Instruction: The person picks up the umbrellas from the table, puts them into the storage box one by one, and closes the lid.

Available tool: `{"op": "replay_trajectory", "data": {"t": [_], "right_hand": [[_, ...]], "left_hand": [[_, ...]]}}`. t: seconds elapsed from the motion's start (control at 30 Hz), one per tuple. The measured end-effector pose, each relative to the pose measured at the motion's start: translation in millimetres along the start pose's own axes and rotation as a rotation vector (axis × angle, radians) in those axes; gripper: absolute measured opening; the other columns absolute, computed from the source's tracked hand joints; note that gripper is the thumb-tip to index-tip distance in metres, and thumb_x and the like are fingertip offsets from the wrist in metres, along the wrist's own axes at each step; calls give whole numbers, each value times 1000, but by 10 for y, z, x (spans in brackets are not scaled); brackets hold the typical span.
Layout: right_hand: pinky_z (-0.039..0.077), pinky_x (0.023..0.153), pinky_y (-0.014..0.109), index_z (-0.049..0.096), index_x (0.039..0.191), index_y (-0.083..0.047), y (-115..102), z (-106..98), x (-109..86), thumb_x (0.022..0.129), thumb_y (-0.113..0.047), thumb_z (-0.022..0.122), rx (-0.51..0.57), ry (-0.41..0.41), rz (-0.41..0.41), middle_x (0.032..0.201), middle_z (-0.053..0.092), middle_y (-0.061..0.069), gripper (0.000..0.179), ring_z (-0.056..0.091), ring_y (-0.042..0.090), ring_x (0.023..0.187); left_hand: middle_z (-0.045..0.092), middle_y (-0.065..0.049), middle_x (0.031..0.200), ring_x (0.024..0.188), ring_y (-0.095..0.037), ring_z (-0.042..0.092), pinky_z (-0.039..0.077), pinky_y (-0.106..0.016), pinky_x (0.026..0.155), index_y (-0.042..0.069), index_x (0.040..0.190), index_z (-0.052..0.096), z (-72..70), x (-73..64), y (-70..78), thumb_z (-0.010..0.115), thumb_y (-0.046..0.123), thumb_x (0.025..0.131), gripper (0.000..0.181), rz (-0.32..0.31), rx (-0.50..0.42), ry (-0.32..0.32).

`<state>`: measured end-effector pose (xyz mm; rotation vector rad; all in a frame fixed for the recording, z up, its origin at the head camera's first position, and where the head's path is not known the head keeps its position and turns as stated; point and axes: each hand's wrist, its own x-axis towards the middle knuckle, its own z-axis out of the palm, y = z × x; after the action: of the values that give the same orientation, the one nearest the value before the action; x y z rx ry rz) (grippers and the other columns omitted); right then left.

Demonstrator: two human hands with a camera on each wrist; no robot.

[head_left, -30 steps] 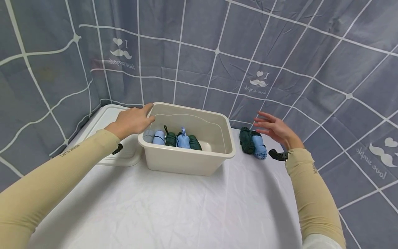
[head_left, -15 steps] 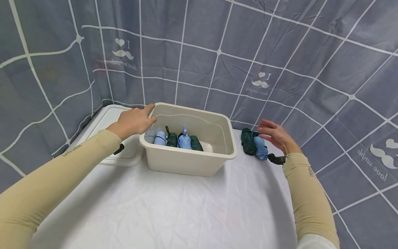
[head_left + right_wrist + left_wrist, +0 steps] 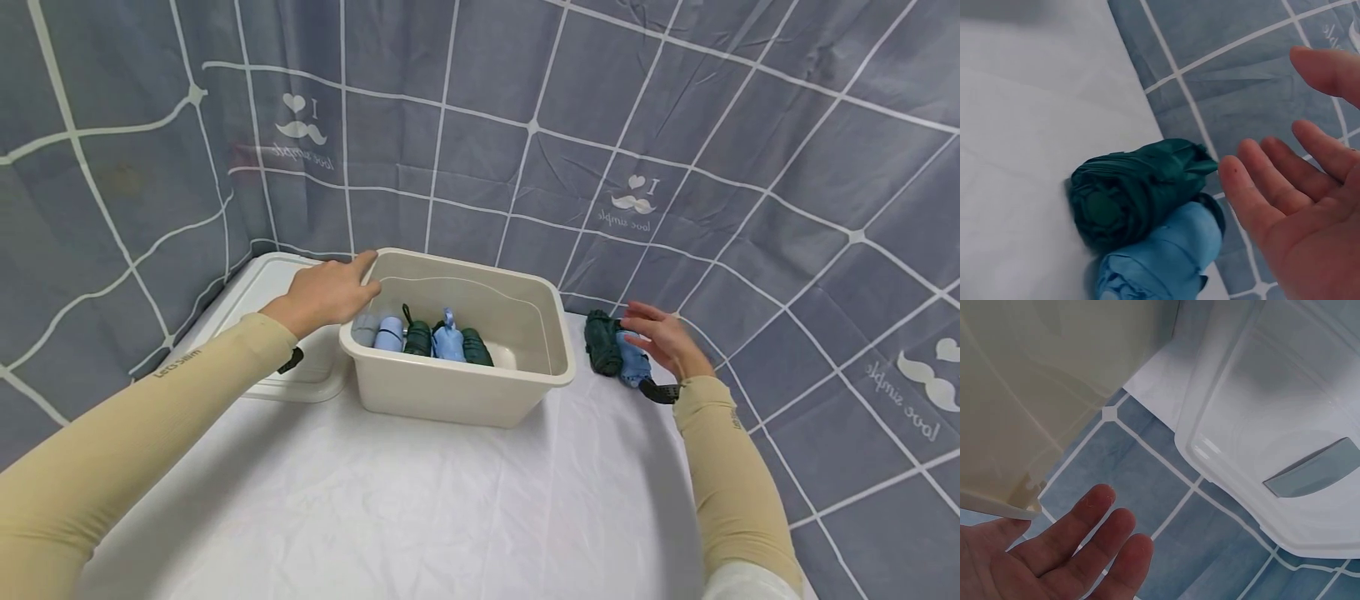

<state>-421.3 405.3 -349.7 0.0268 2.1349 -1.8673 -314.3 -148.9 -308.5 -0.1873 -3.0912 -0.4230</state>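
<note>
Right hand [image 3: 663, 333] has come down and in toward the blue roll [image 3: 634, 367] since the first frame; left hand [image 3: 330, 292] much as it was, at ten o'clock on the bin [image 3: 442, 388]. Blue roll lies on the white surface [image 3: 420, 500], bin's three o'clock, pressed against the green roll [image 3: 602, 343] at its own ten o'clock. Right hand: fingers spread, thumb well apart, nothing held; fingertip contact can't be told. Left hand: rests on the rim, visible fingers loosely extended; whether thumb and forefinger pinch the wall, can't tell. Row of rolls [image 3: 417, 338] inside the bin, its four o'clock end bare. Handling, by judgement: thin wrinkled cloth wound tight, likely light, soft outside, a little slick, hard to break. Best hold is across the middle, thumb at six o'clock, fingers at twelve; the ends look loose and could unwind or slip if pinched there.
</note>
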Motion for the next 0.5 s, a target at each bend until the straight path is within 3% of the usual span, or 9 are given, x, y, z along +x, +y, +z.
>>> {"op": "replay_trajectory", "data": {"t": [0.2, 0.5], "right_hand": [[26, 121, 47, 25, 159, -5, 113, 19, 66, 102, -9, 59, -9, 44, -5, 140, 44, 1, 67, 36, 27, 143], [26, 121, 48, 28, 158, -2, 243, 2, 128, 101, -8, 59, 24, 96, -8, 148, 41, 10, 65, 32, 30, 147]], "left_hand": [[64, -25, 129, 109, -44, 65, 52, -58, 69, 15, 159, 24, 5, 0, -7, 34, 44, 102, 64, 0, -3, 0], [66, -24, 124, 106, -43, 67, 52, -56, 66, 15, 158, 25, -6, -9, 0, 33, 43, 102, 63, 6, 1, -2]]}}
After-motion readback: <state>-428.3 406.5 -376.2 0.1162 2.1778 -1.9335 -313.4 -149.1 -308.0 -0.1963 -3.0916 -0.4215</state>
